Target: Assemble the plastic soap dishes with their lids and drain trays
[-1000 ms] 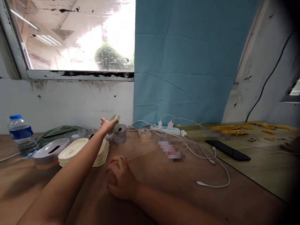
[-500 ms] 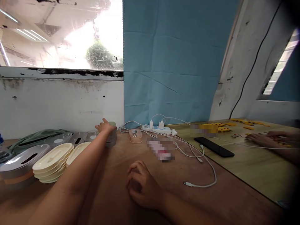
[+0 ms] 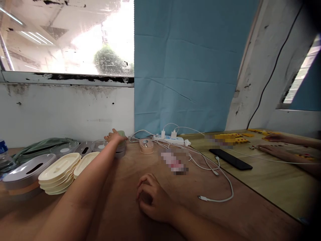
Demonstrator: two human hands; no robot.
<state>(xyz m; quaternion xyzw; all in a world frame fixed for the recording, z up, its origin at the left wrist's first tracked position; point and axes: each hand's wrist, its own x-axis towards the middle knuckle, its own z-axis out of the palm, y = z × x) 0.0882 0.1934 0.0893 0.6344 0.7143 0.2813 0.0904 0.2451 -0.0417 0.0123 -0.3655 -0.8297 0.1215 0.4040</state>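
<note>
My left arm stretches forward across the table. My left hand is at the far side, fingers spread and thumb pointing right, over a stack of oval containers with a pale green top. Part of that stack is hidden behind the hand, and whether the hand touches it I cannot tell. My right hand rests on the brown tabletop nearer to me. Its fingers are loosely curled, with a gap to the thumb and nothing held. Left of my arm stand a pile of cream oval lids and grey oval lids with slots.
A beige oval box sits near a white power strip with chargers. White cables trail rightward past a black phone. Another person's hands are among yellow pieces. A bottle stands far left.
The view has shifted slightly, so everything sits a little farther right. My hands keep nearly the same pose. The other person's hands have moved apart.
</note>
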